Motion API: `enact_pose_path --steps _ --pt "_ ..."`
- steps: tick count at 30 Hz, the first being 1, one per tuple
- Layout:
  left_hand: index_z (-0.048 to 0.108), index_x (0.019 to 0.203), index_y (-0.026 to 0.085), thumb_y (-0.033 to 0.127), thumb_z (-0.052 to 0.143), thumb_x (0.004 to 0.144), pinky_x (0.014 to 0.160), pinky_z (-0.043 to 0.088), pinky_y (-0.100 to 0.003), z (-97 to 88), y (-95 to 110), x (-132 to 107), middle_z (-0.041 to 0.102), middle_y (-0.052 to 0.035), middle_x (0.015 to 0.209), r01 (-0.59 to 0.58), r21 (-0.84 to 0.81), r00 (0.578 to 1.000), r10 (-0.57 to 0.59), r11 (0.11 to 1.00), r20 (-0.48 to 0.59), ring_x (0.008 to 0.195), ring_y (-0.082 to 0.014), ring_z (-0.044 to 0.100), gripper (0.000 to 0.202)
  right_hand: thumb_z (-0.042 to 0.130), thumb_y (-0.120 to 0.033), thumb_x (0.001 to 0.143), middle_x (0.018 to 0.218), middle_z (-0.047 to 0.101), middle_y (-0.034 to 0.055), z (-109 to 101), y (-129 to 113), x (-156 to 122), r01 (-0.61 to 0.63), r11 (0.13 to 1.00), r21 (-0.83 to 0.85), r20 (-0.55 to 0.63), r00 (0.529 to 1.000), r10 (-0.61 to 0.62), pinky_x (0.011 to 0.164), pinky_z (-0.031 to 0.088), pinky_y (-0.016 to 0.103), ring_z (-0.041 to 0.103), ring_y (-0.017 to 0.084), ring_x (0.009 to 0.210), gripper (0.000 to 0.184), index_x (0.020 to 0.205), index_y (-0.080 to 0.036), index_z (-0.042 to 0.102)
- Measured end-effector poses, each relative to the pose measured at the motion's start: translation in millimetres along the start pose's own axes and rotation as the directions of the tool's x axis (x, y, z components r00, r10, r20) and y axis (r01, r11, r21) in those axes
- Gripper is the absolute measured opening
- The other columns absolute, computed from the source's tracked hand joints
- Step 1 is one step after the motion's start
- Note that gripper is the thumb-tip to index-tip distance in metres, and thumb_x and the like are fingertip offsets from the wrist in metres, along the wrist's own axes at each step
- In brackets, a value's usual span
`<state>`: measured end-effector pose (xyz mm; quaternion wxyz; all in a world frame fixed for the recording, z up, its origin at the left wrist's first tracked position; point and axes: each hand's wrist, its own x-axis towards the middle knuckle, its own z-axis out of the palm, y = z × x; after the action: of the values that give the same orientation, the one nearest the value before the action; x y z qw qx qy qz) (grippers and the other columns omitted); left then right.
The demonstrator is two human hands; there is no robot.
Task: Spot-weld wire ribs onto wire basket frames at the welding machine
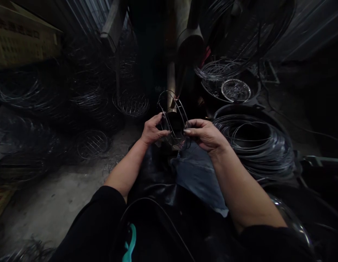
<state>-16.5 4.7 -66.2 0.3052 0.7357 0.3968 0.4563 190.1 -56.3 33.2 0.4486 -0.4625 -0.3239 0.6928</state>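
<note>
Between my two hands is a round wire frame (180, 106), made of thin metal rings joined by short cross wires. My left hand (155, 130) grips its left side, thumb below and fingers above. On the other side, my right hand (203, 134) pinches the rim between thumb and fingers. The frame is tilted, and its upper part meets the tip of a copper-coloured rod (172, 105) of a machine. A small reddish spot shows where the wire is near a second, darker part. The frame's lower edge is dim against my lap.
Coils of wire (267, 145) fill a tub at the right. Behind it stands a dark basin (256, 91) with a small round dish (236, 90). Stacked wire racks (89, 98) crowd the left, and one round grid (93, 144) is near the floor (65, 203).
</note>
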Motion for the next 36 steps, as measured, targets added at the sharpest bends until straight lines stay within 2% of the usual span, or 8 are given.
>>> enact_pose_path --steps 3,5,11,16,20,26,30,36 --pt "0.058 0.129 0.012 0.046 0.084 0.060 0.096 0.053 -0.038 -1.6 -0.3 2.0 0.064 -0.0139 0.123 -0.012 0.057 1.000 0.012 0.998 0.012 0.109 -0.0252 0.064 0.081 0.091 -0.021 0.036 0.061 0.065 -0.0009 -1.6 1.1 1.6 -0.027 0.999 0.021 0.044 0.999 0.026 0.053 0.052 0.026 0.060 0.012 0.052 0.039 0.068 -0.015 0.068" --pt "0.058 0.129 0.011 0.048 0.083 0.060 0.098 0.052 -0.038 -1.7 -1.1 2.9 0.064 -0.0150 0.124 -0.027 0.084 0.999 0.025 0.996 0.023 0.111 -0.0259 0.064 0.082 0.091 -0.019 0.037 0.062 0.065 -0.0012 -3.9 2.8 3.3 -0.003 1.000 0.007 0.059 0.998 0.003 0.054 0.053 0.027 0.060 0.013 0.053 0.041 0.072 -0.016 0.070" --pt "0.057 0.130 0.012 0.052 0.080 0.063 0.100 0.050 -0.039 -1.4 -6.4 2.9 0.063 -0.0147 0.126 -0.003 0.102 1.000 0.002 0.995 0.013 0.113 -0.0261 0.063 0.082 0.091 -0.020 0.039 0.076 0.069 0.0010 -12.4 9.2 7.7 0.199 0.977 -0.077 -0.010 0.980 -0.200 0.067 0.055 0.029 0.063 0.014 0.067 0.045 0.080 -0.016 0.072" --pt "0.058 0.128 0.012 0.052 0.081 0.063 0.101 0.050 -0.041 2.8 -12.8 -0.4 0.063 -0.0163 0.126 -0.002 0.087 0.999 0.007 0.996 -0.051 0.114 -0.0271 0.062 0.079 0.090 -0.025 0.045 0.074 0.069 0.0001 -15.8 16.5 5.7 0.286 0.935 -0.208 -0.037 0.953 -0.300 0.071 0.054 0.031 0.063 0.015 0.068 0.041 0.081 -0.018 0.074" --pt "0.060 0.125 0.013 0.049 0.080 0.065 0.101 0.050 -0.043 9.3 -16.3 -3.3 0.065 -0.0161 0.122 -0.056 0.148 0.990 0.073 0.987 -0.117 0.114 -0.0273 0.063 0.073 0.089 -0.025 0.046 0.072 0.070 0.0006 -21.2 26.3 5.5 0.300 0.917 -0.261 -0.085 0.939 -0.332 0.070 0.054 0.033 0.063 0.017 0.067 0.038 0.081 -0.019 0.074" --pt "0.062 0.121 0.014 0.048 0.077 0.069 0.099 0.052 -0.044 16.4 -17.0 -2.4 0.067 -0.0149 0.117 -0.118 0.217 0.973 0.156 0.969 -0.168 0.110 -0.0269 0.064 0.063 0.087 -0.024 0.052 0.077 0.072 0.0009 -29.8 36.4 4.9 0.341 0.894 -0.291 -0.066 0.925 -0.374 0.069 0.055 0.033 0.064 0.017 0.069 0.034 0.084 -0.022 0.075" --pt "0.062 0.120 0.012 0.045 0.077 0.071 0.099 0.052 -0.043 18.5 -18.8 0.7 0.068 -0.0157 0.116 -0.170 0.196 0.955 0.211 0.966 -0.209 0.110 -0.0264 0.063 0.061 0.086 -0.025 0.054 0.076 0.071 0.0010 -29.7 35.6 6.0 0.351 0.881 -0.317 -0.069 0.918 -0.390 0.063 0.055 0.031 0.064 0.017 0.067 0.031 0.083 -0.022 0.074" --pt "0.060 0.124 0.012 0.041 0.083 0.065 0.101 0.050 -0.043 21.2 -20.5 5.6 0.065 -0.0159 0.122 -0.079 0.095 0.970 0.099 0.992 -0.221 0.113 -0.0272 0.063 0.070 0.089 -0.026 0.051 0.078 0.071 0.0011 -25.7 23.5 17.3 0.371 0.885 -0.281 -0.073 0.911 -0.405 0.068 0.054 0.029 0.064 0.016 0.069 0.039 0.086 -0.020 0.074"
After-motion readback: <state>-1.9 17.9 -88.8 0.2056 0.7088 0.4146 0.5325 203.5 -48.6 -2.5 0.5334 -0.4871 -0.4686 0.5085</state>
